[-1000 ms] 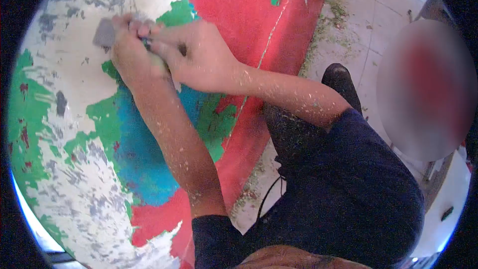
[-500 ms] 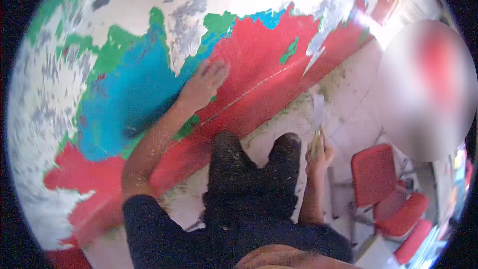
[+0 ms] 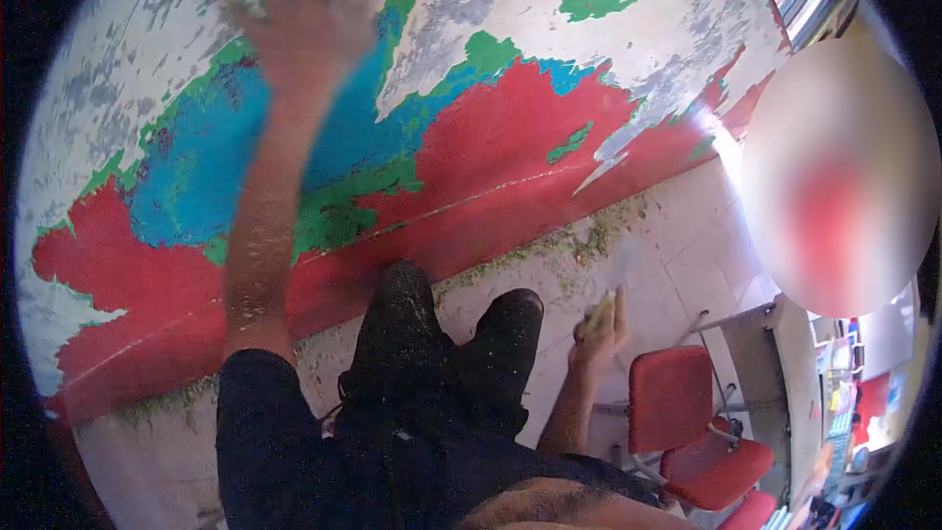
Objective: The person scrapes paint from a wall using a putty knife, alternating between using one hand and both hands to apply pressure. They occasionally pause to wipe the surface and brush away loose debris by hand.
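Note:
My left hand (image 3: 309, 25) is raised against the upper wall (image 3: 471, 15), smeared by motion, with its thumb apart from the fingers and nothing visible in it. Around it, peeling paint shows white, green, blue and red patches. Low on the right, away from the wall, my right hand (image 3: 601, 339) is closed around the handle of a scraper (image 3: 625, 265). The scraper's pale blade points up and is blurred against the floor tiles.
Green and pale paint flakes (image 3: 589, 240) lie along the wall's foot on the tiled floor (image 3: 687, 260). A red chair (image 3: 672, 397) stands at the right beside a desk (image 3: 800, 373). A person (image 3: 834, 186), blurred out, is at the far right.
My left hand has moved up and left from the red and blue paint to the upper wall. My view has turned; the right hand still holds the scraper.

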A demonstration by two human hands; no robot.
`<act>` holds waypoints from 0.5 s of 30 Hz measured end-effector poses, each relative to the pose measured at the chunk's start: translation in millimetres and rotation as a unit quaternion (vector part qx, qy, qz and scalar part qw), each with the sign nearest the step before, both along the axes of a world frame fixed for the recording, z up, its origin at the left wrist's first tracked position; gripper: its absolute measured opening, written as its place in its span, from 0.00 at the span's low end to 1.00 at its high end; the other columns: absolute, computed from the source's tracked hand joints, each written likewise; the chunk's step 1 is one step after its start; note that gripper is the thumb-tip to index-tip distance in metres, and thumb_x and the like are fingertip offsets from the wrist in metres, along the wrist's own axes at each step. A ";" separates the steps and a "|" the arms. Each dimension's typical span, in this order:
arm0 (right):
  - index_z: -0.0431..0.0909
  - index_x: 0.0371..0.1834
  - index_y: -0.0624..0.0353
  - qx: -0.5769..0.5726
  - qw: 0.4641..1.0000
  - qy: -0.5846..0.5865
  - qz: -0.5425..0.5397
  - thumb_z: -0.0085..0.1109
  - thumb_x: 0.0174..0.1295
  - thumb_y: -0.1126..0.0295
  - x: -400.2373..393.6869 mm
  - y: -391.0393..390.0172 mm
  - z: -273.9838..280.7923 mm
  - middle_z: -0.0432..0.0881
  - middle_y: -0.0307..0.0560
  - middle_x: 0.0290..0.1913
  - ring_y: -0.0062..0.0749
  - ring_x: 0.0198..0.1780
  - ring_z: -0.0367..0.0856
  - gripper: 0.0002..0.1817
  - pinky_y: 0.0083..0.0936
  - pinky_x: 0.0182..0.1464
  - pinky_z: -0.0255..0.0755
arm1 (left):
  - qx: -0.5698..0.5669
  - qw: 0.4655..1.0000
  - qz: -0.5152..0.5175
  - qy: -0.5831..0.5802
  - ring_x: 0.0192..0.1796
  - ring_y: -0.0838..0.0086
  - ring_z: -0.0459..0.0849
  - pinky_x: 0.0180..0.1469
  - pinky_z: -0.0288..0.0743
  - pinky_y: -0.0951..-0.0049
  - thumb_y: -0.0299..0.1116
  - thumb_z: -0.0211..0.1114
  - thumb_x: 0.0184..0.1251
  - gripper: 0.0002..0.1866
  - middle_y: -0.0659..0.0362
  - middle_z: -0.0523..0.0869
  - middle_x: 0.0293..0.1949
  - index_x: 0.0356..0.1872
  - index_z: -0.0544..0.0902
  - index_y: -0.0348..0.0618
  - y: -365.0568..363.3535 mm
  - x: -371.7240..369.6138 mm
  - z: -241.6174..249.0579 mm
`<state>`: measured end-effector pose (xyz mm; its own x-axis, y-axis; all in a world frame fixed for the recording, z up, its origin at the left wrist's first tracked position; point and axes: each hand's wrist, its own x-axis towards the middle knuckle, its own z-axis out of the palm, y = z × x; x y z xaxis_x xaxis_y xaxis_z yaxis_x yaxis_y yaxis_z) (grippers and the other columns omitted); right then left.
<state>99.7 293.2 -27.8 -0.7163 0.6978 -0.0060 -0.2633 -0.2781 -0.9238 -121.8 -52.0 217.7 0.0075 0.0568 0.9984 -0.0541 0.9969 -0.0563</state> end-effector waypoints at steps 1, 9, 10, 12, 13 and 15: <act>0.63 0.65 0.58 -0.006 1.000 0.014 0.019 0.44 0.67 0.68 -8.1 -14.9 8.5 0.70 0.36 0.23 0.13 0.13 0.59 0.22 0.10 0.12 0.52 | -0.084 0.989 0.025 -0.122 0.66 0.62 0.63 0.59 0.55 0.34 0.44 0.55 0.60 0.30 0.61 0.63 0.67 0.65 0.63 0.58 18.7 1.9 -28.8; 0.59 0.67 0.58 0.048 0.995 0.035 0.074 0.46 0.67 0.70 -5.7 -48.0 16.2 0.72 0.37 0.26 0.13 0.15 0.62 0.25 0.11 0.14 0.54 | -0.219 0.418 -0.381 -0.795 0.45 0.59 0.82 0.50 0.74 0.62 0.39 0.57 0.62 0.19 0.49 0.83 0.43 0.48 0.78 0.37 8.4 29.2 -229.2; 0.58 0.67 0.58 0.059 0.995 0.026 0.079 0.46 0.67 0.70 -5.7 -49.6 8.4 0.71 0.37 0.26 0.14 0.16 0.63 0.25 0.11 0.15 0.56 | -0.166 0.447 -0.414 -0.776 0.43 0.60 0.83 0.47 0.75 0.62 0.40 0.57 0.63 0.18 0.50 0.84 0.40 0.48 0.78 0.37 5.2 40.8 -217.7; 0.57 0.68 0.59 0.105 0.989 0.026 0.105 0.46 0.66 0.71 -11.8 -62.9 6.6 0.71 0.36 0.27 0.14 0.18 0.64 0.25 0.12 0.17 0.58 | -0.036 0.497 -0.500 -0.709 0.40 0.64 0.84 0.43 0.75 0.64 0.41 0.56 0.65 0.18 0.52 0.85 0.38 0.46 0.79 0.37 5.1 52.3 -198.7; 0.57 0.68 0.60 0.141 0.982 0.030 0.125 0.46 0.66 0.71 -18.8 -80.2 11.6 0.71 0.36 0.28 0.15 0.19 0.65 0.26 0.12 0.18 0.59 | 0.042 0.511 -0.551 -0.659 0.39 0.67 0.83 0.42 0.75 0.65 0.43 0.56 0.65 0.18 0.53 0.85 0.39 0.44 0.80 0.37 13.0 58.9 -193.4; 0.55 0.68 0.62 0.209 0.960 0.050 0.179 0.44 0.67 0.69 -29.0 -115.7 32.9 0.71 0.37 0.29 0.17 0.21 0.67 0.26 0.15 0.21 0.63 | 0.180 0.488 -0.641 -0.564 0.38 0.69 0.82 0.41 0.75 0.66 0.44 0.54 0.68 0.19 0.55 0.84 0.39 0.45 0.78 0.37 35.0 69.0 -183.5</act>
<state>70.7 177.5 5.1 -0.8933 0.3332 0.3017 -0.3128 0.0213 -0.9496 -52.8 -16.9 34.2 -0.7600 0.5470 0.3509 0.4902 0.1279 0.8622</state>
